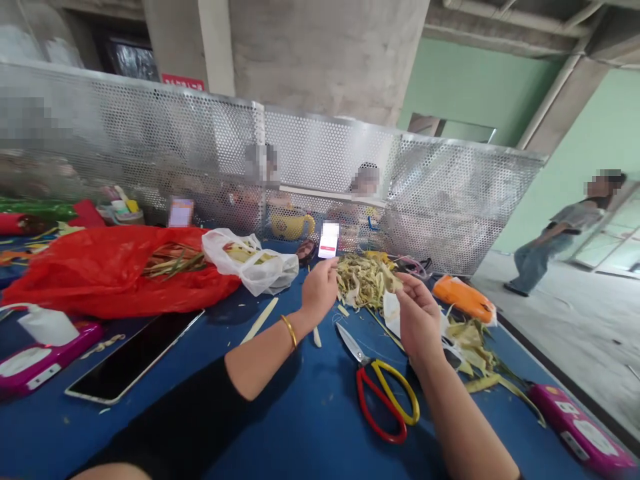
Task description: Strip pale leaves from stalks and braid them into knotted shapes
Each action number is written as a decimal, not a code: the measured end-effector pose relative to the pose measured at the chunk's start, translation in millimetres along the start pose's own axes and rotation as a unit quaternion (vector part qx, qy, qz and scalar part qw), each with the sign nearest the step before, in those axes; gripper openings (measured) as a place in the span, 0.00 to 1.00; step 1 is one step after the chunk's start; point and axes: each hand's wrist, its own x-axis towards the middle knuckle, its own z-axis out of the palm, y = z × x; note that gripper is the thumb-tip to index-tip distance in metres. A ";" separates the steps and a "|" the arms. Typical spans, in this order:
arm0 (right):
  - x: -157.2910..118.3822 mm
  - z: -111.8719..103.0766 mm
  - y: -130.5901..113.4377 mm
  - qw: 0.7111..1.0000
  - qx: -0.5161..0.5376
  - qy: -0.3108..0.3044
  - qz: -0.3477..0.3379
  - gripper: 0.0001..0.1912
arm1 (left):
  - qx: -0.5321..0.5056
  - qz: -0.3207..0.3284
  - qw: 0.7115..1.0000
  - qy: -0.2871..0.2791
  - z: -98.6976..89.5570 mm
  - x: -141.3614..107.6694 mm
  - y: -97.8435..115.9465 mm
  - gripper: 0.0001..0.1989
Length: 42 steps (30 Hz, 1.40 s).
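My left hand [321, 291], with a gold bangle on its wrist, is closed at the left edge of a pile of pale dried plant strips [361, 275]. Its fingertips lie just below a lit phone [329, 241], and what they pinch, if anything, is hidden. Between the thumb and fingers of my right hand [420, 313] is a pale dried leaf [391, 278], at the pile's right side. Scissors [373, 373] with one red and one yellow handle lie on the blue table [310, 427] between my forearms, blades partly apart.
To the left are a red plastic bag [100, 267], a white bag [260, 263] and a dark phone [137, 357]. An orange packet [464, 298], loose leaves [470, 343] and a purple device [580, 427] lie right. A perforated metal screen [320, 153] stands behind; people are beyond it and at right.
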 end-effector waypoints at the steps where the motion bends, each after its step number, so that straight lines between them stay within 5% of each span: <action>1: -2.1 -0.3 -1.6 1.000 -0.014 -0.025 -0.004 0.14 | -0.026 0.015 0.999 0.041 -2.5 -4.2 4.7 0.14; 3: -8.1 0.3 -4.1 0.995 -0.050 -0.086 -0.013 0.14 | -0.066 0.036 0.995 0.066 -10.3 -19.0 14.4 0.12; 5: -15.9 3.3 -6.2 0.984 -0.102 -0.142 -0.038 0.15 | -0.096 0.035 0.995 0.001 -17.8 -36.4 21.6 0.14; 10: -36.9 18.9 -7.2 0.939 -0.232 -0.230 -0.104 0.14 | -0.261 -0.134 0.947 -0.132 -21.8 -63.7 15.3 0.18; 13: -45.3 28.8 -1.4 0.945 -0.220 -0.239 -0.035 0.14 | -0.327 -0.191 0.921 -0.087 -19.8 -67.9 4.5 0.15; 19: -50.7 39.7 6.8 0.921 -0.194 -0.293 0.169 0.19 | -0.329 -0.181 0.927 -0.011 -24.9 -61.5 -3.1 0.12; 30: -55.0 38.6 1.2 0.908 -0.230 -0.280 0.211 0.19 | -0.374 -0.171 0.910 0.052 -24.7 -57.3 -8.9 0.08; 36: -49.9 35.1 3.7 0.919 -0.186 -0.255 0.235 0.19 | -0.417 -0.262 0.870 0.032 -24.7 -55.5 -13.0 0.08; 42: -43.2 30.8 0.0 0.928 -0.199 -0.211 0.235 0.19 | -0.429 -0.275 0.860 -0.017 -31.6 -48.4 -16.2 0.07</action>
